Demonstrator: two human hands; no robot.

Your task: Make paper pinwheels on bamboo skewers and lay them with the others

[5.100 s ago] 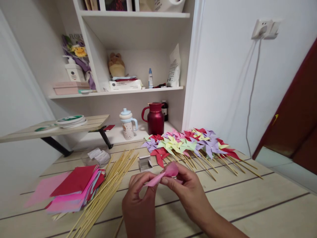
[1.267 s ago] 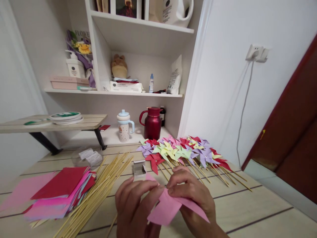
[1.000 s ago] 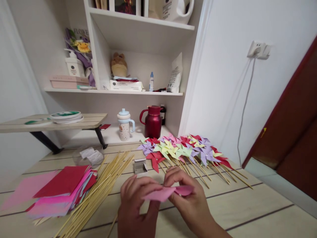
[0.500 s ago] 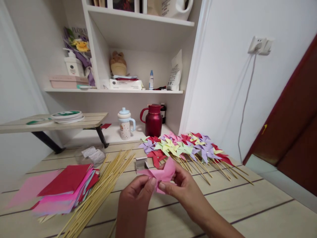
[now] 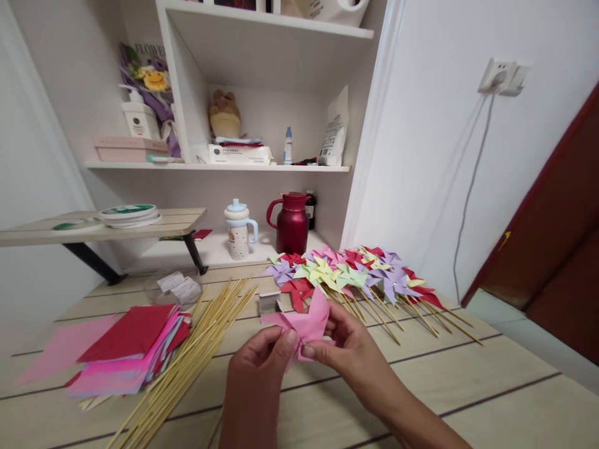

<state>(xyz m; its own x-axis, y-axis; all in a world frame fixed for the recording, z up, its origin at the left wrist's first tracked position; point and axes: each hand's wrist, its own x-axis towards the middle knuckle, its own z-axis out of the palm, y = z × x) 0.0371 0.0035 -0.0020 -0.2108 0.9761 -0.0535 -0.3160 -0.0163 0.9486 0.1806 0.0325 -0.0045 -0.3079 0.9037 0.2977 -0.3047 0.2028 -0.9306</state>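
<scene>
A pink paper pinwheel (image 5: 306, 322) with folded blades is held between both hands above the table. My left hand (image 5: 266, 357) pinches its left side between thumb and fingers. On the other side, my right hand (image 5: 344, 346) grips it with the thumb near the centre and fingers behind the paper. Just behind the pinwheel stands a small grey-white box (image 5: 269, 302), partly covered by it. Left of my hands lies a bundle of thin wooden sticks (image 5: 201, 349). Beyond my right hand rests a pile of finished pinwheels on sticks (image 5: 346, 274) in several colours.
A stack of coloured paper sheets (image 5: 128, 337) lies at the left, with a clear container (image 5: 175, 288) behind it. A small raised stand (image 5: 182, 219) carries round white rolls. A speckled cup (image 5: 239, 234) and a red jug (image 5: 292, 224) stand at the back beneath shelves.
The view has shifted slightly. Both hands keep their hold on the pink pinwheel, whose blades are turned a little; the other objects on the table have stayed in place.
</scene>
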